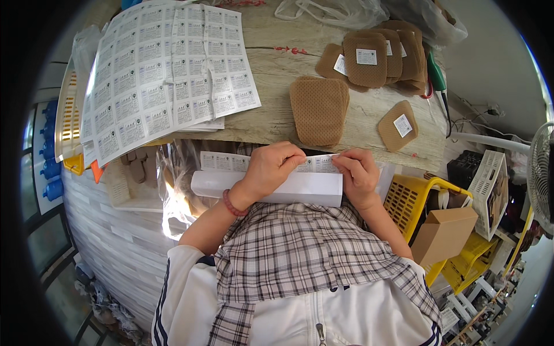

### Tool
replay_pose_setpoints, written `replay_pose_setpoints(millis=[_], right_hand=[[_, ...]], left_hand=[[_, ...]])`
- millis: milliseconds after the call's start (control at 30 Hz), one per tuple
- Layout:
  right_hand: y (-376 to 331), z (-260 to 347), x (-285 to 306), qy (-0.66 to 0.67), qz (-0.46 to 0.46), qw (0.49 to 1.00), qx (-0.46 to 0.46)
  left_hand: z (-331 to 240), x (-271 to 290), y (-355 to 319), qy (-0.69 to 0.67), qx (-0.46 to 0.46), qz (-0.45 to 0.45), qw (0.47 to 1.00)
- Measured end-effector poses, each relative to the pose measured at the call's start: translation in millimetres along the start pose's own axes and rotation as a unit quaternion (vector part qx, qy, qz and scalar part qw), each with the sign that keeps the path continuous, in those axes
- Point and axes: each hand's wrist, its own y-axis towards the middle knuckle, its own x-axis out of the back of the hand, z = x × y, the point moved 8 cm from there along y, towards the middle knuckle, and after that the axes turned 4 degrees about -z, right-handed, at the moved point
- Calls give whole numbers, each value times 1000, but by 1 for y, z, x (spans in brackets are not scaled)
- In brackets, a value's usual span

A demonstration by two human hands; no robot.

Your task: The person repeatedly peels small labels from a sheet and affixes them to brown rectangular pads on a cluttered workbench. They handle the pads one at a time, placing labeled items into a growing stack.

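Note:
Close to the plaid cloth over my lap, both hands grip a white sheet of printed labels [314, 187], its near part curled over with the blank side up. My left hand [265, 170] pinches the sheet's far, printed strip near the middle. Just to its right, my right hand [359, 176] pinches the same strip; the fingertips hide whatever small piece may be between them. Ahead on the table, a stack of brown perforated pads [318, 112] shows no labels on top. A single brown pad [399, 143] with a white label lies to the right.
Overlapping labelled pads [366, 46] lie at the far right, beside a green-handled tool [437, 72]. Large label sheets [173, 75] cover the table's left side. A yellow basket [404, 193] holding a cardboard box [444, 233] stands right of me; a fan [541, 173] is beyond.

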Motion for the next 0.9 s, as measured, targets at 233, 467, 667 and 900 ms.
replay_pose_setpoints(millis=[233, 467, 667, 900], right_hand=[[3, 12, 13, 71, -8, 997, -7], [33, -18, 7, 305, -44, 920, -242], [75, -59, -21, 269, 15, 912, -310], [87, -75, -57, 152, 90, 937, -301]], left_hand=[[2, 1, 5, -27, 65, 19, 997], [-53, 3, 4, 142, -135, -49, 979], [-62, 0, 0, 203, -223, -97, 948], [-52, -20, 10, 262, -243, -47, 933]])
